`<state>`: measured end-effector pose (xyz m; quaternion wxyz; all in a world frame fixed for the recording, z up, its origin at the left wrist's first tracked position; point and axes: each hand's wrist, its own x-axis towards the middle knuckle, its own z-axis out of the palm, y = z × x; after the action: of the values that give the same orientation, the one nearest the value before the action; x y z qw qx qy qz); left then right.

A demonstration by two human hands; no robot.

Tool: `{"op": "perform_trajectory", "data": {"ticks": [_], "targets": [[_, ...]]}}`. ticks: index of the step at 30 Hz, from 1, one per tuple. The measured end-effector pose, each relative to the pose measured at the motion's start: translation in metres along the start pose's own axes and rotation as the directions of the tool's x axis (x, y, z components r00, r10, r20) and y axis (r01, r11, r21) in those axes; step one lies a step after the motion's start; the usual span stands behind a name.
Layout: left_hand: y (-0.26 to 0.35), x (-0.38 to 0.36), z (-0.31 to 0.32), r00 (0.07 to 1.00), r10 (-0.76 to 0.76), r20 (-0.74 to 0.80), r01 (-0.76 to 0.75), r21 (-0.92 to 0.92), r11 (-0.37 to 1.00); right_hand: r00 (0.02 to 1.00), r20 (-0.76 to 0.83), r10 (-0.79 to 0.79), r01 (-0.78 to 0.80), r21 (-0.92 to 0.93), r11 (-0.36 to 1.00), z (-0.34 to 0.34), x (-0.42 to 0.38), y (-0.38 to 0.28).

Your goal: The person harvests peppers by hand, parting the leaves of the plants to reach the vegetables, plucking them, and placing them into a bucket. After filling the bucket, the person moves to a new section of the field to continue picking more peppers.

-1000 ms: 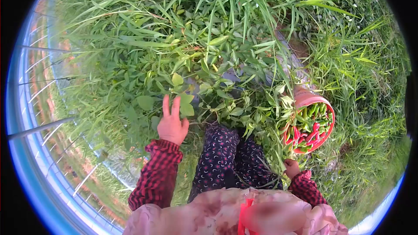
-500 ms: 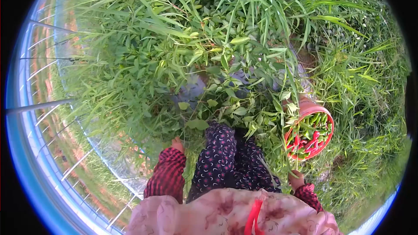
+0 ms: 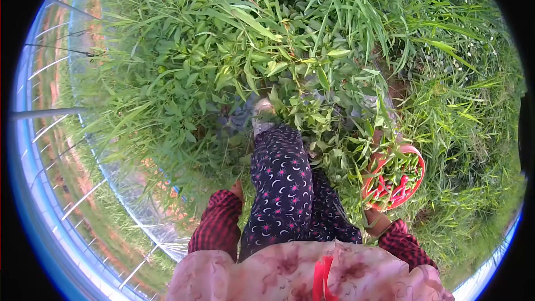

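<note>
My left hand (image 3: 238,190), at the end of a red-and-black checked sleeve, hangs beside my left thigh, close to the low leaves; its fingers are mostly hidden. On the other side, my right hand (image 3: 378,222) is right at the near rim of a red bucket (image 3: 417,194). Its fingers are hidden around the rim, so I cannot tell whether they grip it. Green and red chili peppers (image 3: 402,181) lie inside the bucket, whose mouth faces up toward me. Leafy stems overlap the bucket's left side.
Pepper plants (image 3: 223,72) mixed with long grass (image 3: 356,5) grow ahead. A light shoe (image 3: 263,110) stands among leaves near plastic sheeting (image 3: 237,117). Metal poles (image 3: 47,113) and a clear film wall run along the left. More grass (image 3: 468,134) lies right.
My left leg has come forward and its shoe now shows. My right hand has moved up to the bucket's rim. The bucket sits slightly lower in view.
</note>
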<state>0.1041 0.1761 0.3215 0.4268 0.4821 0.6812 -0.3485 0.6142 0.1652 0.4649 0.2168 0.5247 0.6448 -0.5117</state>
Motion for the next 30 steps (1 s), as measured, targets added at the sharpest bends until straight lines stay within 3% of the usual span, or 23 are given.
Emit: {"op": "perform_trajectory", "data": {"ticks": [1,3,4,8,10,11,13,14,15,16,17,19,20,21,23,25,26,27,28,29,30], "targets": [[0.003,-0.005,-0.007,0.999,0.009,0.045,-0.009,0.003,1.0,1.0,0.002,0.001,-0.001,-0.002,1.0,-0.021,0.003,-0.023],[0.002,-0.011,-0.02,0.993,0.014,0.115,-0.015,0.012,1.0,0.982,0.121,0.147,-0.123,-0.185,0.975,-0.057,0.008,-0.065],[0.0,-0.01,-0.028,0.991,0.012,0.135,-0.015,0.017,1.0,0.996,0.09,0.014,0.005,-0.208,0.978,-0.062,0.011,-0.068],[-0.034,0.033,-0.049,0.99,0.014,0.143,-0.031,0.117,0.993,0.995,0.071,-0.07,0.082,-0.175,0.981,-0.146,0.041,-0.155],[-0.053,0.059,-0.069,0.993,0.068,0.096,-0.079,0.111,0.991,0.979,-0.038,-0.199,0.195,-0.101,0.976,-0.17,0.076,-0.187],[-0.055,0.066,-0.082,0.992,0.106,0.07,-0.11,0.049,0.993,0.958,-0.095,-0.269,0.269,-0.013,0.963,-0.172,0.103,-0.196],[-0.045,0.081,-0.104,0.991,0.13,-0.009,-0.129,0.109,0.986,0.885,-0.294,-0.361,0.433,0.233,0.871,-0.159,0.169,-0.205],[-0.038,0.083,-0.116,0.991,0.133,0.001,-0.132,0.118,0.984,0.871,-0.37,-0.323,0.453,0.351,0.82,-0.149,0.207,-0.21],[-0.029,0.08,-0.126,0.98,0.176,-0.097,-0.181,-0.043,0.983,0.865,-0.425,-0.266,0.454,0.436,0.777,-0.138,0.244,-0.214],[-0.021,0.079,-0.135,0.959,0.202,-0.199,-0.241,-0.198,0.95,0.803,-0.536,-0.26,0.469,0.3,0.83,-0.125,0.282,-0.213],[-0.014,0.079,-0.142,0.96,0.208,-0.187,-0.243,-0.191,0.951,0.727,-0.633,-0.266,0.458,0.158,0.875,-0.113,0.315,-0.209],[-0.002,0.078,-0.148,0.947,0.268,-0.177,-0.314,-0.344,0.885,0.831,-0.524,-0.187,0.206,-0.022,0.978,-0.094,0.36,-0.193],[0.001,0.08,-0.147,0.936,0.305,-0.177,-0.351,-0.385,0.853,0.942,-0.335,-0.023,0.02,-0.013,1.0,-0.093,0.366,-0.186],[0.004,0.082,-0.146,0.937,0.312,-0.159,-0.35,-0.387,0.853,0.979,-0.131,0.158,-0.165,-0.041,0.985,-0.093,0.366,-0.175],[0.014,0.087,-0.144,0.933,0.309,-0.184,-0.359,-0.544,0.759,0.97,0.064,0.236,-0.218,-0.213,0.952,-0.066,0.366,-0.135],[0.027,0.091,-0.146,0.934,0.322,-0.154,-0.352,-0.55,0.757,0.912,0.305,0.273,-0.191,-0.27,0.944,-0.047,0.368,-0.11],[0.03,0.095,-0.143,0.93,0.343,-0.132,-0.358,-0.534,0.766,0.907,0.313,0.281,-0.197,-0.274,0.941,-0.04,0.358,-0.098],[0.032,0.098,-0.141,0.926,0.362,-0.11,-0.364,-0.516,0.775,0.98,0.181,0.087,-0.038,-0.258,0.965,-0.031,0.343,-0.088],[0.037,0.1,-0.141,0.91,0.39,-0.144,-0.409,-0.471,0.782,0.992,0.04,-0.117,0.123,-0.262,0.957,-0.025,0.331,-0.084],[0.041,0.101,-0.141,0.911,0.39,-0.136,-0.405,-0.473,0.782,0.993,0.046,-0.113,0.121,-0.259,0.958,-0.019,0.324,-0.083],[0.046,0.102,-0.139,0.904,0.401,-0.149,-0.422,-0.47,0.775,0.978,-0.1,-0.182,0.163,-0.176,0.971,-0.013,0.318,-0.081]]}}
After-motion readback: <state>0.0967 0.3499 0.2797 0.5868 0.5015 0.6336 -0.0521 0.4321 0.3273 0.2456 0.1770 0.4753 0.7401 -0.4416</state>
